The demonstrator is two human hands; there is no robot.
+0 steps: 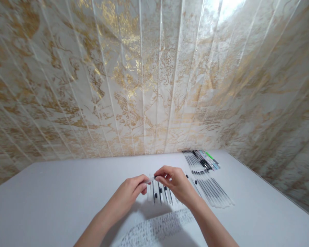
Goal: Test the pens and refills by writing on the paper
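Above the white table (54, 192), my left hand (130, 193) and my right hand (176, 181) meet and pinch the two ends of a slim clear pen part (150, 178) between their fingertips. Just under the hands lies a row of clear pen barrels with black tips (161, 195). Both hands have their fingers curled closed around the small piece.
A row of thin pen refills (213, 192) lies to the right of the hands. Further back is a bunch of pens and refills (202, 159), some green and blue. A sheet of handwritten paper (157, 230) lies near me. Gold-patterned wall panels (144, 85) close off the back and right.
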